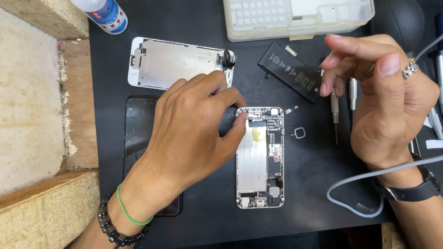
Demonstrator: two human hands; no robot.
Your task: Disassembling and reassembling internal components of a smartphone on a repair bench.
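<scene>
An opened phone body (259,158) lies face up on the black mat (312,185), its circuit parts bare. My left hand (191,126) rests over its top left corner, thumb and fingertips pinching at that corner. My right hand (384,99) hovers above the mat to the right, fingers curled and apart, holding nothing that I can see. A black flat battery (292,71) lies just left of its fingertips. The detached white screen panel (174,60) lies behind my left hand.
A clear plastic parts box (296,4) stands at the back. Several screwdrivers (442,83) lie at the right. A grey cable (358,177) loops past my right wrist. A small metal ring (300,132), a bottle (103,11), a dark phone (140,129) and wooden blocks (32,218) lie around.
</scene>
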